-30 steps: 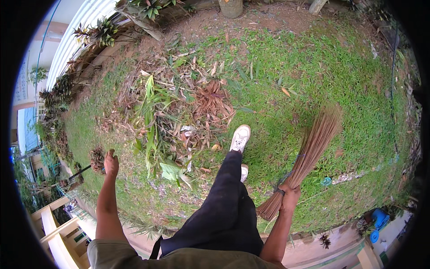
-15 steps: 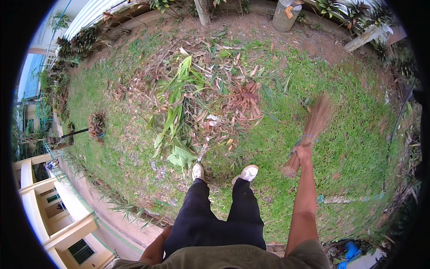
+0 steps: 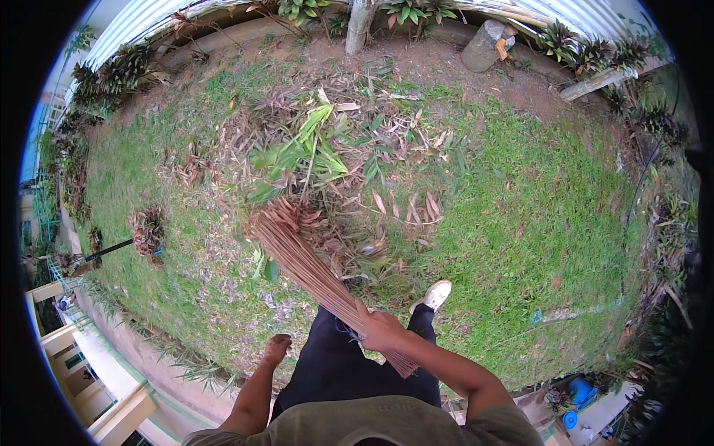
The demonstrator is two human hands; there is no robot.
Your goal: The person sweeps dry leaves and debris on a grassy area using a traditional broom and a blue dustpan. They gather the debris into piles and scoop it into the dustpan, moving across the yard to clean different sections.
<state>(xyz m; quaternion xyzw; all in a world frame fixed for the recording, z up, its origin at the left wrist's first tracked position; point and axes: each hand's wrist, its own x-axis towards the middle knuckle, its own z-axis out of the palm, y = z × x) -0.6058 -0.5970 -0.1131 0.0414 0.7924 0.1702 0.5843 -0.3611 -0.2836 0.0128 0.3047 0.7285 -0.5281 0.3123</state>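
Observation:
My right hand [image 3: 381, 331] is wrapped round a stick broom [image 3: 309, 271], a bundle of thin brown ribs tied with blue string near my grip. The broom slants across in front of my legs. Its spread tips reach the lower left part of a leaf pile [image 3: 372, 156], by some reddish-brown dry leaves, and its butt end sticks out beneath my hand. Long green leaves [image 3: 312, 149] lie on top of the pile. Beside my left thigh hangs my left hand [image 3: 277, 348], fingers curled with nothing seen in them.
Grass [image 3: 535, 215] surrounds the pile. A smaller clump of dry leaves [image 3: 149, 229] with a dark handle lies at left. Along the far border stand a tree trunk [image 3: 361, 26], a stump [image 3: 485, 46] and leafy plants. A paved path and building [image 3: 111, 409] are at lower left.
My right hand has swung the broom from the right side across to the left, onto the pile. The reddish leaves shifted left and nearer. My left hand moved up and forward; one foot stepped.

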